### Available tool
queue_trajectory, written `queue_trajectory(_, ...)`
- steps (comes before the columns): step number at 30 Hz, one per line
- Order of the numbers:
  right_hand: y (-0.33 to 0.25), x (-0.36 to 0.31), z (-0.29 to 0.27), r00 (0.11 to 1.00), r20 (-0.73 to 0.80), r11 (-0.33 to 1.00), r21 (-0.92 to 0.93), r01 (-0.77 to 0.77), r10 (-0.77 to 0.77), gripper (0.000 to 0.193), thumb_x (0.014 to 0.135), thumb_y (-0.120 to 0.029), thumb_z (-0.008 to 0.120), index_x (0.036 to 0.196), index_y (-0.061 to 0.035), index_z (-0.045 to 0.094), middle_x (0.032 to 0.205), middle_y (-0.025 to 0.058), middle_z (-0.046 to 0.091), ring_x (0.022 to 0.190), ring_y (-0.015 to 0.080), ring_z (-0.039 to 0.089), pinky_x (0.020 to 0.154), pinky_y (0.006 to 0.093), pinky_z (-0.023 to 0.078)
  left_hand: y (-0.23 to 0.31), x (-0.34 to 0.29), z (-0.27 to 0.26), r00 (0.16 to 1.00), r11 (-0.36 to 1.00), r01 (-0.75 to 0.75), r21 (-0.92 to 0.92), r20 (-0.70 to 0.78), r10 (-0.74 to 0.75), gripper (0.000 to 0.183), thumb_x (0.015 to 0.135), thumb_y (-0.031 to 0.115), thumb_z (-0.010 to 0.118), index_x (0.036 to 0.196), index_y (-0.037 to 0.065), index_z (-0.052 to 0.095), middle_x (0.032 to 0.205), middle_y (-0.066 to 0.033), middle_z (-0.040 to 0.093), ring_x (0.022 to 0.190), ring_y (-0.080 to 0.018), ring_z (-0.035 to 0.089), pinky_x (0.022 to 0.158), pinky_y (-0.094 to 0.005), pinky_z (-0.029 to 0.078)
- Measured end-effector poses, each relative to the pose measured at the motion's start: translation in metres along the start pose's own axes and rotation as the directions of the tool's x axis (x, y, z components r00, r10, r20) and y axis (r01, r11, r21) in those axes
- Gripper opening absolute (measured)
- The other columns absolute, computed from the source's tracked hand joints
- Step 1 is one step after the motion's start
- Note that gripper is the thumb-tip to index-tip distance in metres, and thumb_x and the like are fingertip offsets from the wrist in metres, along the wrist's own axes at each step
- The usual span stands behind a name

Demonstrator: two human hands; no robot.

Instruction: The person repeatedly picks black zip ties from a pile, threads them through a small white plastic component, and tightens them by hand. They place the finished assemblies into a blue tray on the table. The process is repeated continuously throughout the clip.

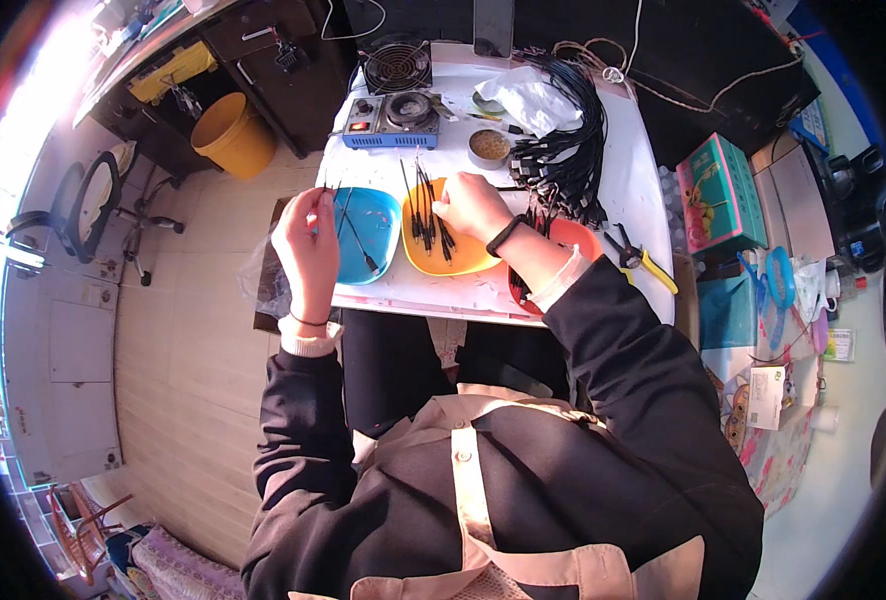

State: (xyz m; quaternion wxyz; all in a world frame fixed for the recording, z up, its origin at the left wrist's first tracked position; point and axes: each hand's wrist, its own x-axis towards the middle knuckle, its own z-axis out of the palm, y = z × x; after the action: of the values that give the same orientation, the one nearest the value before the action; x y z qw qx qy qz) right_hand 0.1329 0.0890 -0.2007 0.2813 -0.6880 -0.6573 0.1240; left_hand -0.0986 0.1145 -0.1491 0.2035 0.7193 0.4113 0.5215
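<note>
My left hand (308, 245) is raised at the left rim of a blue plastic tray (383, 222), its thumb and fingers pinched together. Dark wire tips show by those fingertips, but what they hold is too small to make out. In that tray lies a short black cable (356, 237) with a plug at its lower end. My right hand (471, 207) is curled over a yellow tray (468, 262), thumb against fingers, and whatever is between them is hidden. Beside its thumb, several short black cables (426, 215) lie in the yellow tray, bare ends pointing away from me.
A red tray (575, 236) with black cables is partly under my right forearm. Behind the trays stand a blue soldering pot unit (393, 135), a fan (398, 66), a round tin (489, 148) and a big black cable bundle (573, 130). Yellow-handled wire strippers (643, 262) lie at the right.
</note>
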Motion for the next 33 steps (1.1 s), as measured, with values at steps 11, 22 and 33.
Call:
queue_trajectory(11,-0.042,-0.051,-0.053,0.999,0.018,0.924,0.383,0.023,-0.032,0.019,0.084,-0.016,0.067,0.080,0.0029,0.062,0.066,0.0064,0.062,0.060,0.0097,0.055,0.059,0.0273,0.046,0.064,-0.059,0.000,0.769,0.357,0.633,-0.687,0.505,-0.392,0.016,0.099,0.013,0.051,0.101,-0.001,0.058,0.068,0.0019,0.050,0.050,-0.0019,0.032,0.045,-0.0175,0.023)
queue_trajectory(22,-0.110,-0.166,-0.111,0.989,0.134,0.742,0.669,-0.039,-0.068,0.011,0.089,-0.007,0.064,0.093,0.0021,0.061,0.078,-0.0013,0.059,0.073,0.0037,0.052,0.063,0.0219,0.045,0.150,-0.093,-0.004,0.802,0.295,0.589,-0.753,0.497,-0.332,0.021,0.099,0.014,0.051,0.106,-0.003,0.061,0.108,-0.0119,0.068,0.090,-0.0125,0.064,0.079,-0.0246,0.052)
queue_trajectory(33,-0.104,-0.190,-0.146,0.996,-0.073,0.602,0.794,0.084,-0.042,0.016,0.092,-0.010,0.063,0.100,0.0028,0.059,0.087,0.0023,0.065,0.079,0.0053,0.059,0.071,0.0198,0.048,0.176,-0.118,-0.003,0.984,0.723,0.154,-0.673,0.170,-0.051,0.011,0.092,-0.002,0.057,0.102,-0.007,0.061,0.101,-0.0078,0.062,0.078,-0.0098,0.059,0.066,-0.0210,0.049)
